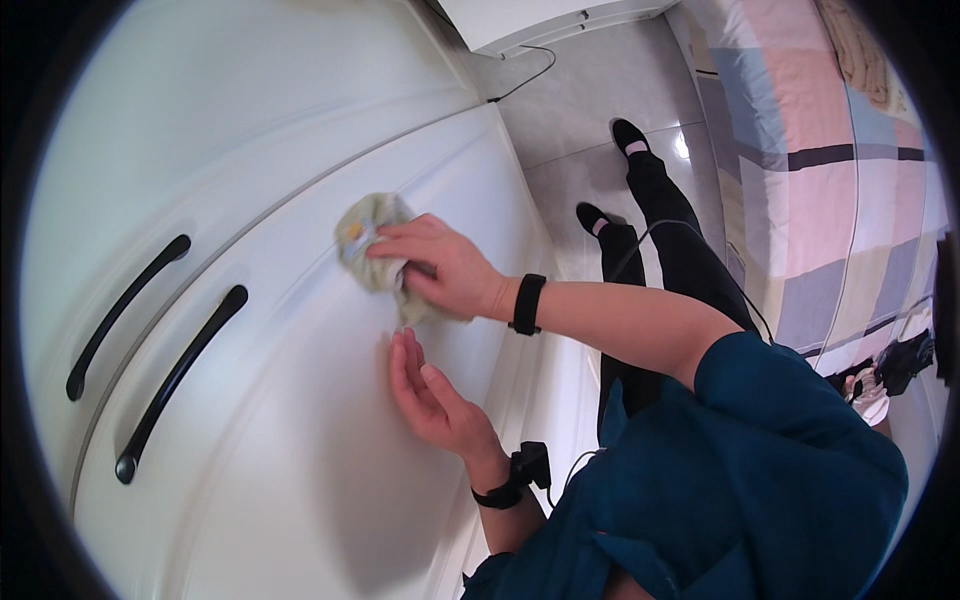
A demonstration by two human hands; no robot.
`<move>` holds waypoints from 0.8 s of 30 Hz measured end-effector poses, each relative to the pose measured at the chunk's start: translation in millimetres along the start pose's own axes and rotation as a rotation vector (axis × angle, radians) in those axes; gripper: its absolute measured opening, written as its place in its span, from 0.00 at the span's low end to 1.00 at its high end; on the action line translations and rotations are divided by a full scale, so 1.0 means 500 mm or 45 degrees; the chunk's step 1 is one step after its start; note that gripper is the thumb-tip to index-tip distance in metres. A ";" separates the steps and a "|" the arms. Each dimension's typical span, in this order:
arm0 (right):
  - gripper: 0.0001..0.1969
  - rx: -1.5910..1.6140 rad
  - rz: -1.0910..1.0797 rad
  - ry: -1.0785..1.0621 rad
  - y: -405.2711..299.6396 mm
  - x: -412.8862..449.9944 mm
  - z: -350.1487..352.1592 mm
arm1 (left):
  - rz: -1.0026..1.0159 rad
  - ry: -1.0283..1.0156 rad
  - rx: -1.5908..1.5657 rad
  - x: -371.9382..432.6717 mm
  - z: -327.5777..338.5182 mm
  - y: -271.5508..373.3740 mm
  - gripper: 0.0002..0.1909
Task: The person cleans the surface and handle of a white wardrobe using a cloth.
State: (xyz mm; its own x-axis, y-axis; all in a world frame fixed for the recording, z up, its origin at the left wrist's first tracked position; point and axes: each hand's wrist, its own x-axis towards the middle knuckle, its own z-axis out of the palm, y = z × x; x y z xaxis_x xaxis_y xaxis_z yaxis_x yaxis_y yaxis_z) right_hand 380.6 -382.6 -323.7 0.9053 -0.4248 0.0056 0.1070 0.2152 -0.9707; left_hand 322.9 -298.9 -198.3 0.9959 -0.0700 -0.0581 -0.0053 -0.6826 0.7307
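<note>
My right hand point(450, 266) presses a bunched pale green cloth point(365, 217) with a small printed pattern against a glossy white cabinet door point(300, 420). Its fingers spread over the cloth, and the thumb is tucked at the lower side. Just below, my left hand point(439, 405) is raised with the palm partly turned up and nothing in it. Its fingertips come close to the cloth's lower end; whether they touch cannot be told. A black bar handle point(184, 382) is fixed to this door, left of both hands.
Across a narrow seam is another white door point(187, 150) with its own black handle point(127, 319). A white drawer unit point(555, 19) and a thin cable point(544, 71) are at the top. Grey floor tiles point(570, 135) run beside a bed with a checked cover point(810, 202).
</note>
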 end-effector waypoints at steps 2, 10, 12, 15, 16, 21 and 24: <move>0.23 -0.025 0.079 0.048 0.050 -0.010 -0.008 | 0.025 -0.030 0.001 0.008 0.008 -0.004 0.19; 0.23 -0.096 0.846 0.327 0.151 0.050 -0.015 | -0.043 -0.089 0.029 0.017 0.015 0.008 0.20; 0.24 -0.149 0.609 0.348 0.115 0.069 0.017 | -0.058 -0.097 0.023 0.022 0.014 0.010 0.20; 0.26 -0.233 0.225 0.361 -0.005 0.087 0.053 | -0.055 -0.089 0.006 0.028 0.012 0.005 0.19; 0.27 -0.129 0.121 0.224 -0.060 0.093 0.052 | -0.069 -0.046 0.010 0.031 0.003 0.002 0.19; 0.31 0.025 -0.153 0.010 -0.120 0.112 0.037 | -0.136 0.059 0.028 0.052 0.016 0.016 0.19; 0.35 -0.216 -0.093 0.154 -0.004 0.122 0.024 | 0.043 -0.034 -0.045 0.076 0.032 0.009 0.19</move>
State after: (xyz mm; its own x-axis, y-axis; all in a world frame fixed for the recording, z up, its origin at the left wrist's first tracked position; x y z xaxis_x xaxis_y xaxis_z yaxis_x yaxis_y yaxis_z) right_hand 440.4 -398.3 -318.4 0.8406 -0.5385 0.0581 0.0901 0.0334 -0.9954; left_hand 359.2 -316.6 -208.2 0.9924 -0.1122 -0.0512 -0.0349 -0.6538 0.7559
